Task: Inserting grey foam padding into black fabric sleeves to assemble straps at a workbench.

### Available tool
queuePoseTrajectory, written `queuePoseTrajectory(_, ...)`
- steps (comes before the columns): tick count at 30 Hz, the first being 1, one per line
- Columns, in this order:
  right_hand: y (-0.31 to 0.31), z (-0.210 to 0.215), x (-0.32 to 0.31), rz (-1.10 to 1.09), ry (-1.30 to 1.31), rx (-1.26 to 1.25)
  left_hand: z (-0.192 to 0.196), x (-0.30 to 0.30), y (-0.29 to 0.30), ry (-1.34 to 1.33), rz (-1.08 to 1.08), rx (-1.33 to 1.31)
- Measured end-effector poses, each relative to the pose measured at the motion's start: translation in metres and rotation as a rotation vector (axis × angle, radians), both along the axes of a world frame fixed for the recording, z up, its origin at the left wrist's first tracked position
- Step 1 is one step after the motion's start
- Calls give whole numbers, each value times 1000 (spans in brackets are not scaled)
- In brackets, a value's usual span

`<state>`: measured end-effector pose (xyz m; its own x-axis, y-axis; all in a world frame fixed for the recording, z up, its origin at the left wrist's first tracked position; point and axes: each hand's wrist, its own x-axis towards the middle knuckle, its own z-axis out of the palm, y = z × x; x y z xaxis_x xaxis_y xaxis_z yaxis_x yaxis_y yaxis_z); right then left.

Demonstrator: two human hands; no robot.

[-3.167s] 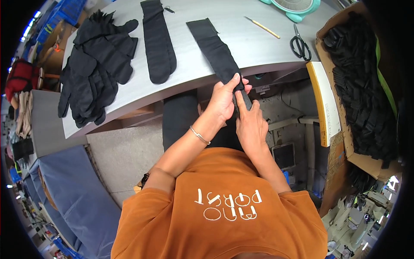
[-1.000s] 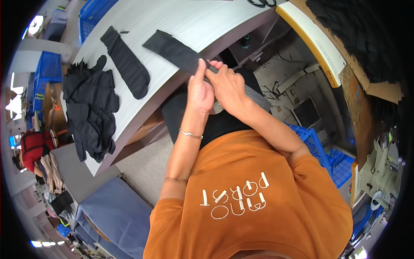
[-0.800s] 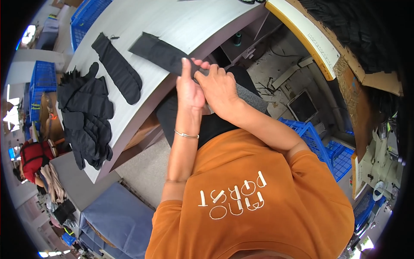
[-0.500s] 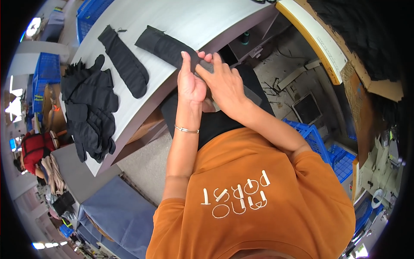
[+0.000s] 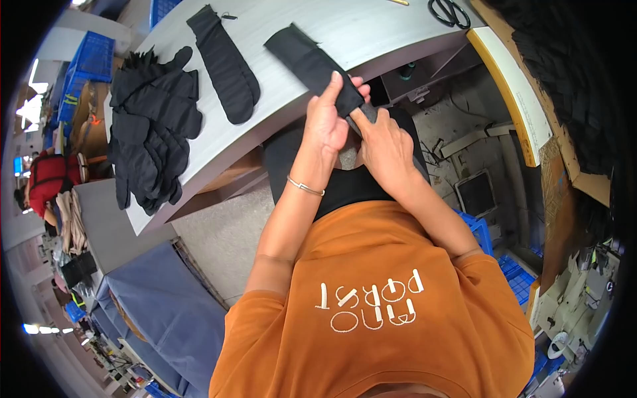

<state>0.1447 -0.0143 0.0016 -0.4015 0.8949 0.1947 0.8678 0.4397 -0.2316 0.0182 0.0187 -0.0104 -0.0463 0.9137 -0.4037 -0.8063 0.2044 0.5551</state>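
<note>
Left hand (image 5: pixel 325 126) holds a flat, black, apparently cloth strip (image 5: pixel 310 64).

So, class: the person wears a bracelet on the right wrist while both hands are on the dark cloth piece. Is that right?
Not quite: the head view shows the silver bracelet on the left wrist, not the right. The left hand and right hand are both on the dark cloth piece.

It's all shot from a head-worn fisheye, pointed down pretty close over the hands (image 5: pixel 388 144), shirt (image 5: pixel 378 249) and table (image 5: pixel 371 33).
</note>
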Motion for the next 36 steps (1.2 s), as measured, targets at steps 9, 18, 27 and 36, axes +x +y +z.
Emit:
queuePoseTrajectory(9, 17, 3, -7, 5, 61, 42, 15, 12, -2, 4, 14, 68)
queuePoseTrajectory(18, -5, 9, 7, -27, -95, 76, -2, 20, 4, -109, 71, -11)
queuePoseTrajectory(27, 23, -4, -11, 27, 45, 10, 12, 21, -7, -13, 62, 19)
queuePoseTrajectory(36, 0, 8, 10, 32, -52, 67, 7, 20, 16, -91, 100, 4)
